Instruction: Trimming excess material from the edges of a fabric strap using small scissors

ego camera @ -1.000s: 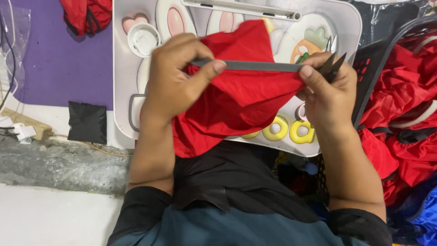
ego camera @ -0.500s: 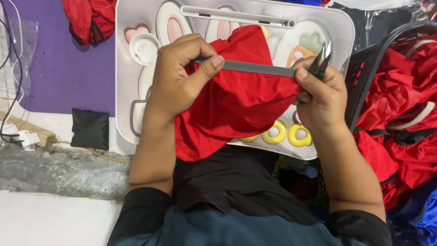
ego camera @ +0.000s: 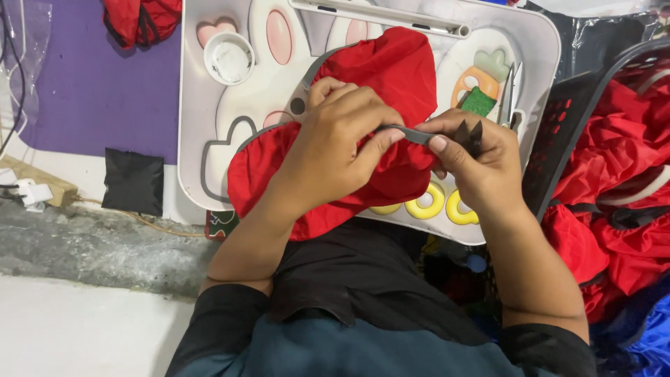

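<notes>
Left hand pinches the grey strap against the red cloth, which lies bunched on the white tray. Right hand has thumb and fingers pressed together on the strap's dark forked end. Both grips closed. To do this well: keep the strap taut between the 2 hands, flat, no twist, cloth pinned by the left thumb. Scissors lie on the tray just beside the right hand.

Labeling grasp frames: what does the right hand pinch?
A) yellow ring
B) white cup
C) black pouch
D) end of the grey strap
D: the right hand pinches the grey strap by its end, while the left hand presses the red cloth and grips the same strap.
</notes>
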